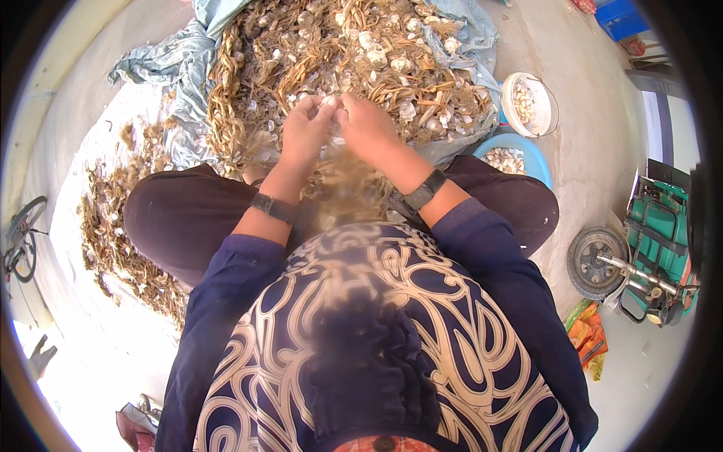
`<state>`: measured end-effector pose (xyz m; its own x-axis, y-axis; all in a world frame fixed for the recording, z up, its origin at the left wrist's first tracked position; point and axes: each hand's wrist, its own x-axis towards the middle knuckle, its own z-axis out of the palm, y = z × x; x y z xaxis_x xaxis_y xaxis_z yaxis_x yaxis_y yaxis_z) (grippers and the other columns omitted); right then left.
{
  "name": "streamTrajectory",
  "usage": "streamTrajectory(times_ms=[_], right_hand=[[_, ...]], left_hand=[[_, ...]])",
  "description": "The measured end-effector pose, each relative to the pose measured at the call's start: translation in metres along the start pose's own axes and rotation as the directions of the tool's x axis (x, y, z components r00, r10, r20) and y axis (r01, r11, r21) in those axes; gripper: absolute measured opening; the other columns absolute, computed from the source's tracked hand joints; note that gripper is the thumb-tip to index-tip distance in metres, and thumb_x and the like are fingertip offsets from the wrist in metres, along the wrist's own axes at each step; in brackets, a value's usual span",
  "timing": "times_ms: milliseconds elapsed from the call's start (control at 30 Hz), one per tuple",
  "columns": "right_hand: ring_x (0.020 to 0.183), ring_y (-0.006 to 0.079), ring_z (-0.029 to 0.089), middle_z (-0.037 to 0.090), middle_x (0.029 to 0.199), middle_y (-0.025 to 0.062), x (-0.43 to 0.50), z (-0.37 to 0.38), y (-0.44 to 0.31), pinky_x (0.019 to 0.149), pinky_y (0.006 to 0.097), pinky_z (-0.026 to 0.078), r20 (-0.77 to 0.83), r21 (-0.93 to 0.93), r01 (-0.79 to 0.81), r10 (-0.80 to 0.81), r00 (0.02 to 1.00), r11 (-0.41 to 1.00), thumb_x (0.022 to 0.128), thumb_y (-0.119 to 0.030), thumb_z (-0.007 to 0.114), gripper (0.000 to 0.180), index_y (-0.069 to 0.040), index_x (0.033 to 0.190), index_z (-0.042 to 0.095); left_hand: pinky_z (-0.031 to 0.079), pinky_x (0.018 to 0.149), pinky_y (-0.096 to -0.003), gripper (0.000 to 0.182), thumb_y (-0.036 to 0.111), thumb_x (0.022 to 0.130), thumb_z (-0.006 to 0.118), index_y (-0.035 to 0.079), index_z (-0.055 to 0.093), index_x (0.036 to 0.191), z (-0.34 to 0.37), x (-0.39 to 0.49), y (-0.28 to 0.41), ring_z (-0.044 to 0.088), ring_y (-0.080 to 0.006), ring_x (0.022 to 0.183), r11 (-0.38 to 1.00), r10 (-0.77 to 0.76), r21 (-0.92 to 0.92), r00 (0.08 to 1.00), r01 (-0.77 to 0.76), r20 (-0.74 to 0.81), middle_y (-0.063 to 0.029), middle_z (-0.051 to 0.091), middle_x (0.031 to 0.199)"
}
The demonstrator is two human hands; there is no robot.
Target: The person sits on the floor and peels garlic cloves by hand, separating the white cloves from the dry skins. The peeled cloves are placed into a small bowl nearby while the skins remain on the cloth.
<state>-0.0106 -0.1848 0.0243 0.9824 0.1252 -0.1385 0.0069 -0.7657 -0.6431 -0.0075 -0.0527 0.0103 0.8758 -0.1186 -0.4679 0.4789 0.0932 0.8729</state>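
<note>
My left hand (303, 131) and my right hand (368, 129) meet in front of me, above a heap of dried garlic. Between their fingertips is a small pale garlic piece (330, 101), largely covered by the fingers. Beneath and beyond them spreads the heap, with braided dry garlic stalks (223, 107), loose papery skins and whole garlic bulbs (376, 58). A blue-grey cloth sheet (195, 62) lies under and around the heap.
To the right stand a white bucket (508, 107) and a blue basin (541, 161), both holding garlic cloves. Stalk scraps (121, 237) cover the floor at left. Farther right are a green wheeled machine (658, 226) and an orange bag (587, 334). A bicycle (24, 240) is at far left.
</note>
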Motion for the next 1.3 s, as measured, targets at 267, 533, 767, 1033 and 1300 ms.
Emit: streamTrajectory(times_ms=[267, 533, 767, 1033, 1300], right_hand=[[0.076, 0.0414, 0.057, 0.058, 0.078, 0.0215, 0.000, 0.004, 0.000, 0.066, 0.0491, 0.042, -0.053, 0.176, 0.069, -0.060, 0.997, 0.982, 0.091, -0.017, 0.048, 0.016, -0.001, 0.088, 0.050], [0.072, 0.0334, 0.057, 0.059, 0.078, 0.0189, -0.009, 0.000, -0.003, 0.066, 0.0407, 0.044, -0.115, 0.429, 0.137, -0.096, 0.989, 0.893, 0.093, -0.016, 0.050, 0.016, -0.002, 0.092, 0.055], [0.080, 0.0155, 0.055, 0.058, 0.085, 0.0016, 0.005, 0.007, 0.026, 0.068, 0.0329, 0.046, 0.030, 0.787, -0.177, 0.249, 0.968, 0.591, 0.097, -0.019, 0.049, 0.018, -0.005, 0.093, 0.059], [0.072, 0.0136, 0.054, 0.054, 0.082, 0.0012, 0.021, -0.020, 0.095, 0.062, 0.0281, 0.048, 0.136, 0.960, -0.280, 0.854, 0.502, 0.012, 0.096, -0.024, 0.050, 0.017, -0.009, 0.095, 0.057], [0.096, 0.0198, 0.063, 0.060, 0.119, 0.0133, 0.023, -0.016, -0.074, 0.088, 0.0329, 0.052, 0.061, 0.980, 0.011, -0.348, 0.935, 0.201, 0.096, -0.029, 0.055, 0.049, -0.001, 0.135, 0.042]], left_hand=[[0.041, 0.067, -0.0204, 0.020, 0.019, 0.102, 0.045, 0.005, 0.059, 0.102, -0.006, 0.002, -0.007, 0.050, -0.0044, 0.078, 0.990, 0.099, -0.108, 0.993, -0.092, 0.065, 0.0027, 0.059, 0.088], [0.043, 0.058, -0.0221, 0.025, 0.025, 0.102, 0.043, 0.006, 0.059, 0.106, -0.009, 0.002, -0.007, 0.052, -0.0068, 0.066, 0.927, -0.037, -0.371, 0.998, 0.056, 0.056, 0.0008, 0.060, 0.083], [0.055, 0.076, -0.0327, 0.028, 0.026, 0.102, 0.041, 0.005, 0.058, 0.109, -0.018, -0.002, 0.002, 0.063, -0.0158, 0.084, 0.818, -0.069, -0.553, 0.982, 0.156, 0.175, -0.0052, 0.064, 0.099], [0.049, 0.070, -0.0283, 0.018, 0.013, 0.092, 0.062, 0.006, 0.059, 0.108, -0.028, 0.011, -0.016, 0.058, -0.0114, 0.084, 0.850, -0.131, -0.515, 0.991, 0.111, -0.003, -0.0016, 0.064, 0.095], [0.044, 0.064, -0.0227, 0.022, 0.008, 0.091, 0.061, 0.002, 0.059, 0.112, -0.032, 0.008, -0.027, 0.055, -0.0063, 0.077, 0.921, -0.170, -0.360, 0.985, 0.152, -0.017, -0.0007, 0.064, 0.093]])
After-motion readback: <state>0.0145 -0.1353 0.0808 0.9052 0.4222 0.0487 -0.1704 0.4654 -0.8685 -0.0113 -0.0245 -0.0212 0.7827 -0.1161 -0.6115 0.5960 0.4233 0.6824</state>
